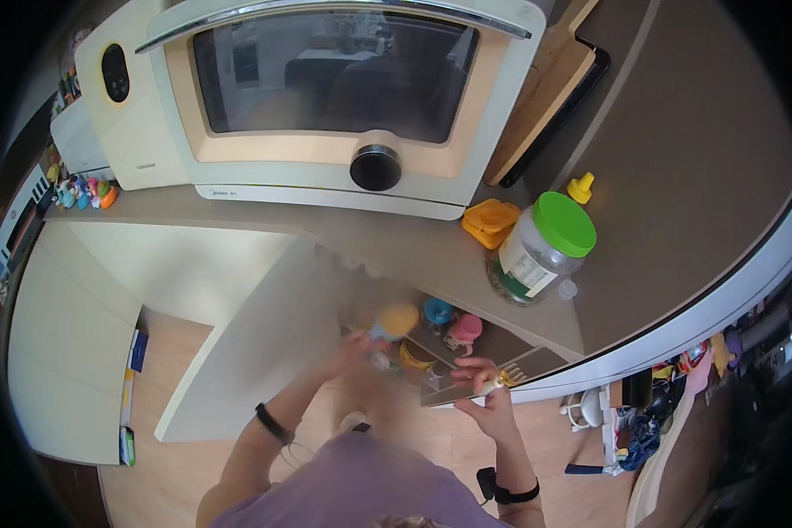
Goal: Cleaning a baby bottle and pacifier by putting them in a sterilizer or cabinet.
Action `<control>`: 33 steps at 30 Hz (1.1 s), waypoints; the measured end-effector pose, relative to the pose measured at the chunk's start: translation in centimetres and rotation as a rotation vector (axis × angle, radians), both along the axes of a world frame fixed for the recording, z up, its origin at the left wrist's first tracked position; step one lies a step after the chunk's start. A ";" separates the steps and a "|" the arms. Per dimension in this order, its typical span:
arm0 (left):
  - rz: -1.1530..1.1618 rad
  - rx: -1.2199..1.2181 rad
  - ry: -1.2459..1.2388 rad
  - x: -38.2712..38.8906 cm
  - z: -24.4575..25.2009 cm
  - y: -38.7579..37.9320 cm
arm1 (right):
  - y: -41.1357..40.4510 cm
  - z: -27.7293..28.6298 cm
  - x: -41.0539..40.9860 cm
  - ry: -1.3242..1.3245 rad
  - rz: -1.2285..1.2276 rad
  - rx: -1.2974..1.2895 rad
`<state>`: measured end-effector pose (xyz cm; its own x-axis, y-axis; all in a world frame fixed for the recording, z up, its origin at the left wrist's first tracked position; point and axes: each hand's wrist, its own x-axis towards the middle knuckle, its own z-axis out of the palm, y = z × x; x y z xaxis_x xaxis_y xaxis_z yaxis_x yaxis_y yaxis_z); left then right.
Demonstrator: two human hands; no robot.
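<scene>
My right hand [485,393] holds a fork [511,375] with golden tines and a white handle, in front of the cabinet's shelf. My left hand [356,353] reaches into the cabinet beside a yellow-topped container [398,321]; a blurred patch hides whether the fingers grip anything. Between my hands, a yellow-rimmed round container [416,355] stands in the compartment. Farther in are a blue-lidded container [438,310] and a pink-lidded bottle [466,329].
An open white cabinet door [237,356] stands left of my left forearm. On the counter [383,244] are a countertop oven [343,99], a green-lidded jar [541,251], an orange plastic object [490,223] and a wooden cutting board [544,86]. A cluttered white rack [608,422] stands at right.
</scene>
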<state>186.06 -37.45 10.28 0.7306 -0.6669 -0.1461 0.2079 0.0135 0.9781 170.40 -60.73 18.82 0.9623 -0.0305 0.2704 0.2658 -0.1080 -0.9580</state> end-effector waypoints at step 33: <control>0.614 0.211 -0.192 22.6 -18.3 -16.0 | 1.8 -9.9 -9.7 0.386 -0.646 0.401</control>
<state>208.64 -53.42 -8.05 0.9939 -0.0940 -0.0574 0.0458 -0.1212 0.9916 160.68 -58.97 8.94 0.7453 -0.6289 -0.2215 -0.0846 0.2403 -0.9670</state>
